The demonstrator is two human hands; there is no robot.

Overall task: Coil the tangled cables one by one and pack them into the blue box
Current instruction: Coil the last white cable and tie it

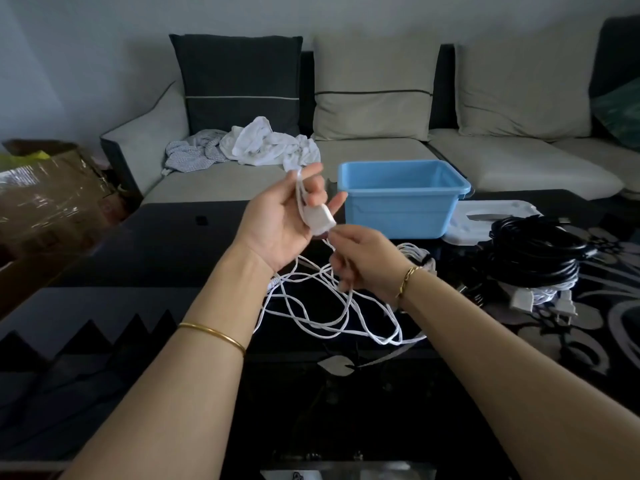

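A long white cable [332, 320] lies in loose tangled loops on the dark table. Its white plug end [320, 220] rests in my left hand [284, 223], which is raised palm up with fingers curled round the plug and a loop of cord. Just right of it and lower, my right hand [367, 261] pinches the same white cable below the plug. The blue box [401, 202] stands behind my hands on the table; no cable shows inside it. A pile of black cables [533, 251] with a white plug [523, 297] sits to the right.
A white lid [485, 220] lies beside the blue box. Behind the table a sofa [381, 154] holds cushions and crumpled clothes [256, 143]. A cardboard box [52, 192] stands at the left. The glass table [173, 258] has a patterned right side.
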